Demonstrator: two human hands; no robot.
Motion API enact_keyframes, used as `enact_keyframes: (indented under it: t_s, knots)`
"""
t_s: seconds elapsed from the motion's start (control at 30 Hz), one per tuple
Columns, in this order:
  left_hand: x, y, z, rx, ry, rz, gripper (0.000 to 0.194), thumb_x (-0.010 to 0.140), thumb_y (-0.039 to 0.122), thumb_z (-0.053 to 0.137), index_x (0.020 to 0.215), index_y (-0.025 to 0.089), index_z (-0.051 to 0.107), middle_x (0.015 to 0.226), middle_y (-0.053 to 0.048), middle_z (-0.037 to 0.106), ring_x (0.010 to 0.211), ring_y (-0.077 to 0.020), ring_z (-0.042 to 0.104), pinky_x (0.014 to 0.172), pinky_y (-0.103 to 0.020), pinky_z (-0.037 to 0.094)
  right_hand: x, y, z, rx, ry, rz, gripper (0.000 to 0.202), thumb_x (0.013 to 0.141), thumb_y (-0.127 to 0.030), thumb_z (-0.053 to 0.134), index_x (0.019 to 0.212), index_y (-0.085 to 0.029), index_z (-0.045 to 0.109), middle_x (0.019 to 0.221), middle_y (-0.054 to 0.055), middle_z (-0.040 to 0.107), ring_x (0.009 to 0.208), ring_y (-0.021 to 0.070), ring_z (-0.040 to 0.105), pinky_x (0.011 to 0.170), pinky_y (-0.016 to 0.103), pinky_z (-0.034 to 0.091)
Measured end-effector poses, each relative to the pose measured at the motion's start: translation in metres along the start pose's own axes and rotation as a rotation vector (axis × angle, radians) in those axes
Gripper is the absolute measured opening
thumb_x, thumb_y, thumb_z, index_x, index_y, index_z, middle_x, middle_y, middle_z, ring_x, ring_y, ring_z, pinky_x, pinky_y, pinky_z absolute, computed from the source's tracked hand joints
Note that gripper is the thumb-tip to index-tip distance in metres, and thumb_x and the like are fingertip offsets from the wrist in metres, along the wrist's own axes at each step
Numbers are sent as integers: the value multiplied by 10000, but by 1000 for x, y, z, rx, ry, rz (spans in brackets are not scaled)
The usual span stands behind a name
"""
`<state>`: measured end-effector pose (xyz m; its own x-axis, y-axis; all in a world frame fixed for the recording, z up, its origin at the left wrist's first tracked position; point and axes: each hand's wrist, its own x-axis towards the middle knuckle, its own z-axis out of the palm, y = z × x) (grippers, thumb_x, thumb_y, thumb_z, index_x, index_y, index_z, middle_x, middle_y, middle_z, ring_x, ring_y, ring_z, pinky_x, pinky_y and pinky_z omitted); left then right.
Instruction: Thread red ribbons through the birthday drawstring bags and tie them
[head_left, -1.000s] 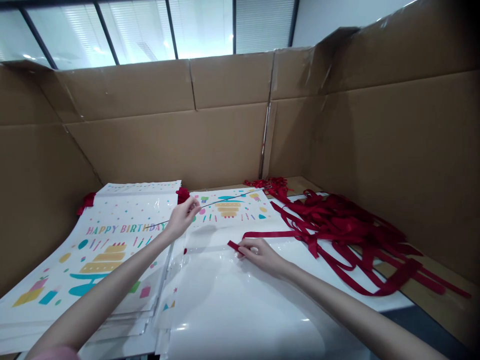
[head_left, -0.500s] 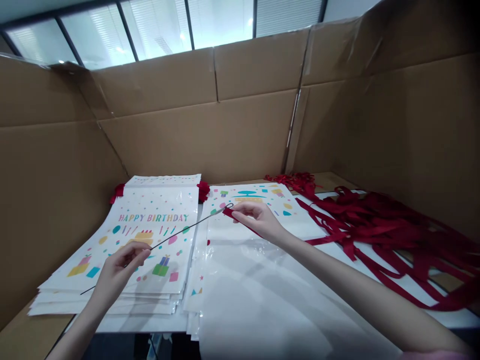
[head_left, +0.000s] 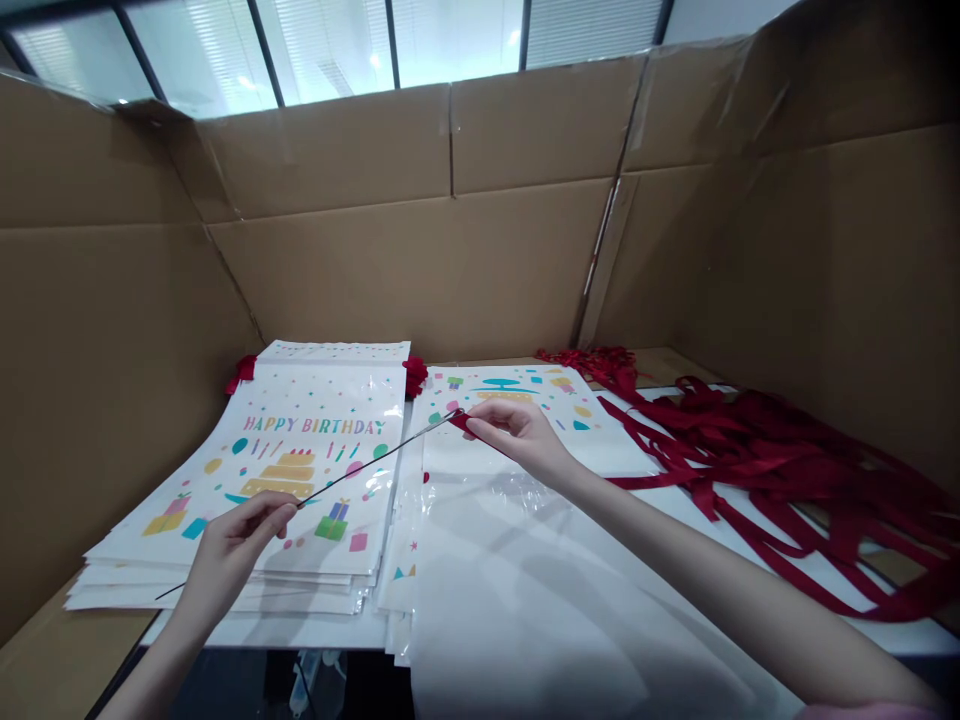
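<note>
My left hand [head_left: 238, 545] pinches a long thin wire needle [head_left: 379, 457] near its middle, and the tail sticks out past my wrist. At the far end of the needle is a small loop. There my right hand [head_left: 519, 436] pinches the end of a red ribbon [head_left: 460, 421], which touches the loop; whether it passes through cannot be seen clearly. Below my left hand lies a stack of white printed "HAPPY BIRTHDAY" bags [head_left: 315, 400], with red ribbon bunched at both top sides. Another printed bag [head_left: 600, 440] is spread under my right hand.
A tangled heap of red ribbons [head_left: 780, 450] covers the right side of the white table [head_left: 270, 630]. Tall cardboard walls [head_left: 390, 270] enclose the left, back and right. A plain white sheet [head_left: 525, 600] reaches over the front edge.
The ribbon end has come right up against the needle's loop. My left hand has shifted slightly down relative to the bags, and the whole view has moved a little.
</note>
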<state>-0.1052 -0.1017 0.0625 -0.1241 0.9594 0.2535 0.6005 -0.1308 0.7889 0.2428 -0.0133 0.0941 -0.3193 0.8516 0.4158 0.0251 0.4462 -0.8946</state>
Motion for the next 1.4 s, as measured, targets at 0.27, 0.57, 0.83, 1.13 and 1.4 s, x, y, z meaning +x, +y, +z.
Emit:
enact_keyframes:
  t_s: [0.27,0.57,0.83,1.13,1.4]
  knots:
    - [-4,7,5,23,-35,33,287,768,482,610,748,197,639,676,-14,584,647,-153,529,564,-211,427,-2,2,0,36,6,-8,245,793,-408,622,803,-169,677,830,56,667,771,162,644,742,302,528]
    - [-6,17,11,76,-88,27,316,787,499,574,726,194,625,651,-23,574,702,-189,565,584,-232,438,-10,-2,-6,168,28,35,247,769,-390,659,808,-170,556,703,31,665,696,156,656,694,290,514]
    - [-13,27,13,134,-175,58,324,826,500,532,746,201,627,622,-15,533,639,-173,531,554,-233,422,-19,-10,-13,286,-111,44,313,784,-390,656,899,-217,422,654,-10,661,653,158,653,696,334,526]
    - [-32,31,-10,150,-253,78,305,817,495,537,770,213,643,710,-17,610,616,-155,529,541,-215,422,-25,-27,-10,13,-201,-39,206,819,-353,608,809,-157,671,758,48,681,741,160,652,711,294,505]
    - [-25,85,-3,179,-376,219,293,854,466,500,910,216,642,680,-3,557,608,-143,477,521,-212,369,-40,-28,28,-127,-177,-152,254,834,-361,581,680,-171,650,699,30,680,658,140,625,649,267,482]
